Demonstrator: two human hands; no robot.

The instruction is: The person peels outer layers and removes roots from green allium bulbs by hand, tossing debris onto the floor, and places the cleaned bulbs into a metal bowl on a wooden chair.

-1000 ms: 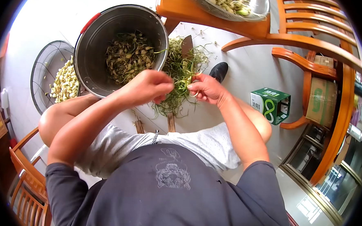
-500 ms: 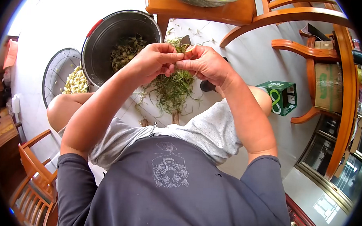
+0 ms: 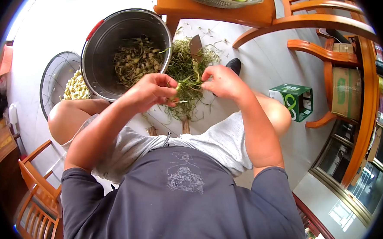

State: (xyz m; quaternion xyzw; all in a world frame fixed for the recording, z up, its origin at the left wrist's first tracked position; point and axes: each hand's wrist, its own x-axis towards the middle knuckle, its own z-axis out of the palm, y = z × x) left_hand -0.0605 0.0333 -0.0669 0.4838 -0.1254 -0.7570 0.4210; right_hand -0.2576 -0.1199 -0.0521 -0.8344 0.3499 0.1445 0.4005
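My left hand [image 3: 152,91] pinches a small plant piece with a pale tip, its fingers partly bent. To its right, my right hand [image 3: 224,81] is closed, thumb and forefinger together at the end of a green strand. Beneath both hands lies a heap of green stalks and trimmings [image 3: 182,65], with a broad brown blade [image 3: 196,47] on its far part. Left of the heap, a metal bucket [image 3: 92,64] with a red grip holds many bulbs with stems and roots. A wire basket [image 3: 50,79] of pale peeled pieces [image 3: 76,87] sits beside the bucket.
An orange wooden chair seat [image 3: 214,14] bears a metal colander [image 3: 226,1] of bulbs at the top. A green box [image 3: 293,101] stands on the floor at the right, near a cardboard carton [image 3: 346,92]. A black shoe [image 3: 234,65] is beyond my right hand.
Half a second ago my hands were together, higher in view; now they are apart and lower over the heap. The view has also shifted slightly.
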